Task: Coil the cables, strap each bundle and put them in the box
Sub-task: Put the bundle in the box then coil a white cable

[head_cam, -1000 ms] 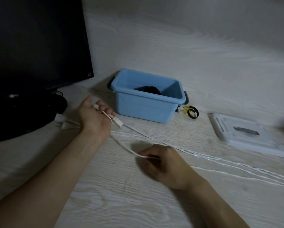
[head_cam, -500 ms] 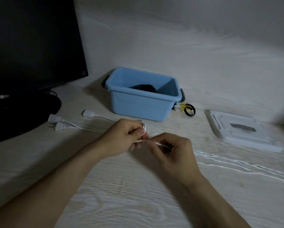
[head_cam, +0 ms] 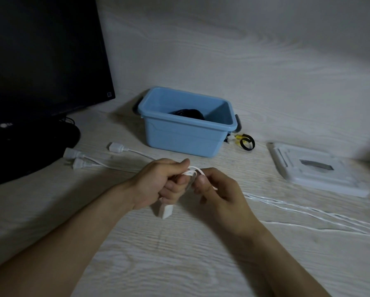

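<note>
Both hands have drawn closer together — left hand (head_cam: pixel 158 185) now clutches several loops of the white cable (head_cam: pixel 191 173), a plug (head_cam: pixel 165 210) dangling beneath; right hand (head_cam: pixel 217 189) pinches the strand just in front of the blue box (head_cam: pixel 188 133).

A second ago the left hand (head_cam: pixel 158 185) lay out toward the left of the frame near the plugs, and the right hand (head_cam: pixel 218 189) pinched the white cable (head_cam: pixel 192 170) on the table further right. Now both hands meet at the centre, and small loops of the cable are gathered in the left hand's fingers (head_cam: pixel 175 187). A white connector (head_cam: pixel 165 210) now hangs below that hand.
</note>
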The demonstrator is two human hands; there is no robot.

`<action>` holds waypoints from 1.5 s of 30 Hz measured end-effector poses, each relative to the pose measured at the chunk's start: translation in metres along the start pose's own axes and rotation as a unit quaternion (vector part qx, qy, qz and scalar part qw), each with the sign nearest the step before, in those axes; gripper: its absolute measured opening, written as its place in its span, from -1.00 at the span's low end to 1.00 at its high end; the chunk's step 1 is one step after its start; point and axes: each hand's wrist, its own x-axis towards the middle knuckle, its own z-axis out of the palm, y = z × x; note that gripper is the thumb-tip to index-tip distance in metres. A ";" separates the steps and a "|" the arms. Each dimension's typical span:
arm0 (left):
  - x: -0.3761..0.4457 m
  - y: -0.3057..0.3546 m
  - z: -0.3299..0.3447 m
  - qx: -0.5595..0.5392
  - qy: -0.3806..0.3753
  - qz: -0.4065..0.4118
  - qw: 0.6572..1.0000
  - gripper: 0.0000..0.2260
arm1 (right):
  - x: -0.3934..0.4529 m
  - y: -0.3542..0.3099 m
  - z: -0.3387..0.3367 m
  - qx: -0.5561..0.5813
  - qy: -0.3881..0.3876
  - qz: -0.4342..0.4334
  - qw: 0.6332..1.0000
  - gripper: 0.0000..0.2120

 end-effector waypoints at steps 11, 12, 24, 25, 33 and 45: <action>0.011 -0.010 0.006 -0.119 0.018 -0.023 0.992 -0.73 | 0.005 0.004 0.002 0.317 -0.036 0.134 0.938 -0.75; 0.011 -0.011 0.007 -0.121 0.022 -0.024 0.992 -0.73 | 0.006 0.003 0.002 0.340 -0.048 0.143 0.928 -0.73; 0.019 -0.016 0.004 -0.135 0.036 -0.061 0.988 -0.61 | 0.005 0.006 0.011 0.367 0.017 0.115 0.923 -0.78; 0.019 -0.016 0.002 -0.127 0.036 -0.064 0.989 -0.65 | 0.004 0.006 0.012 0.325 0.030 0.109 0.939 -0.76; 0.019 -0.018 -0.007 -0.135 0.026 -0.072 0.988 -0.75 | 0.005 0.001 0.005 0.200 0.104 0.113 0.968 -0.77; 0.021 -0.004 -0.016 -0.297 0.191 0.092 0.931 -0.66 | 0.004 0.001 -0.022 -0.140 0.108 0.047 0.983 -0.94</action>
